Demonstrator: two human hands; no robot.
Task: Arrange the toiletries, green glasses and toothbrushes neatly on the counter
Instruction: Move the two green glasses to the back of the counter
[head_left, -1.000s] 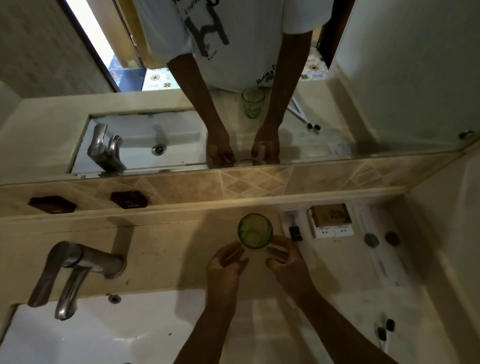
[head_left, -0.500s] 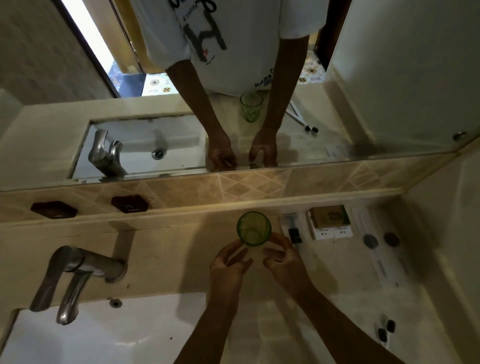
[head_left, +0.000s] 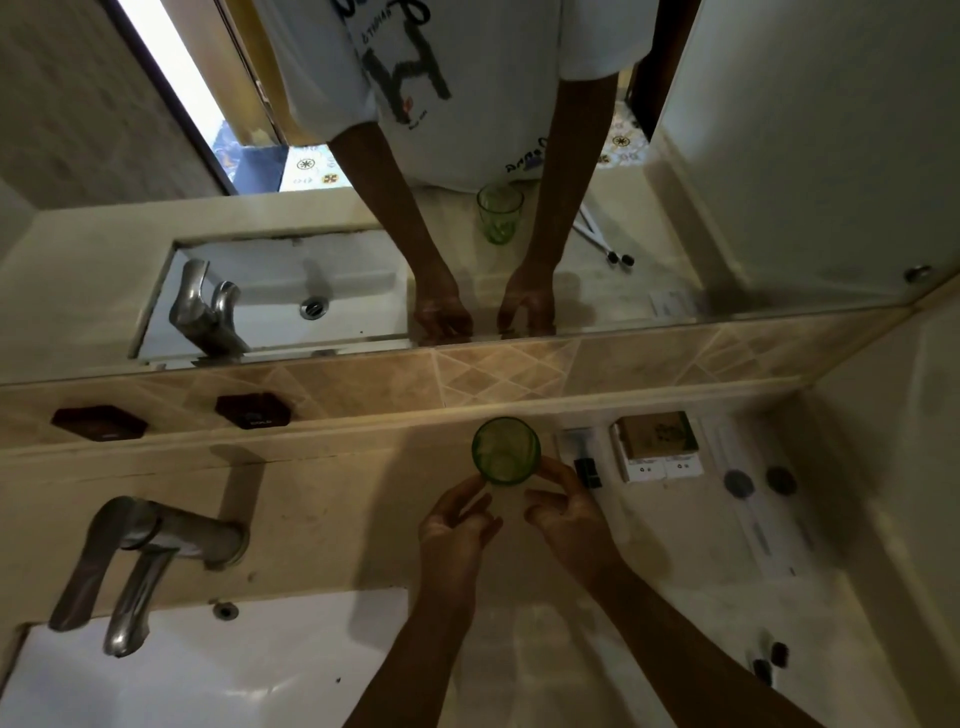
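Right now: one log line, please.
step: placing green glass | left hand: open, beside it | right hand: fingertips at glass base | glass: upright on counter

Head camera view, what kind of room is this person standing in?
Most likely a bathroom, perhaps a hotel's. A white sink with a metal faucet is set in a stone counter, a wide mirror runs above it, and boxed toiletries lie beside a green glass.

Wall mirror (head_left: 779, 156), tiled backsplash (head_left: 493, 371), dim light
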